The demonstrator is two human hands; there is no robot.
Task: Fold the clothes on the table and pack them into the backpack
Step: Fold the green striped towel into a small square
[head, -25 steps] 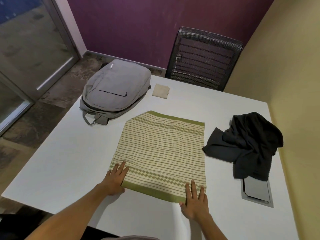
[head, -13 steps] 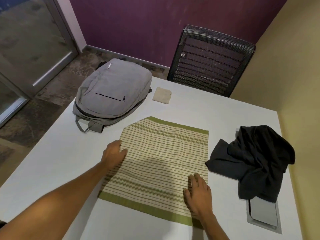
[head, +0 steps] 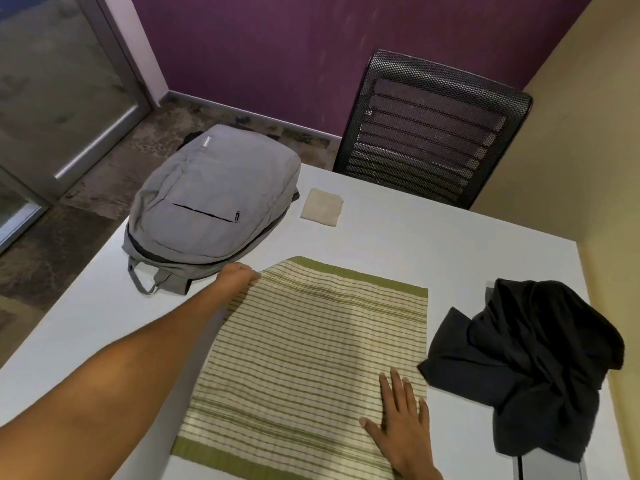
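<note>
A green-and-cream striped cloth [head: 311,358] lies flat in the middle of the white table [head: 415,237]. My left hand [head: 239,273] has its fingers curled at the cloth's far left corner and seems to grip it; the fingertips are hidden. My right hand [head: 401,427] presses flat on the cloth near its near right corner. A grey backpack [head: 211,199] lies closed on its back at the far left. A small folded beige cloth [head: 322,211] sits just right of it. A crumpled black garment [head: 530,362] lies at the right.
A black mesh chair [head: 433,129] stands behind the table's far edge. A grey cable hatch [head: 550,469] in the tabletop shows under the black garment. A yellow wall runs close along the right side. The table's left edge drops to the floor.
My left hand slid up the cloth's left edge from the near corner to the far left corner. My right hand moved slightly onto the cloth and stays flat.
</note>
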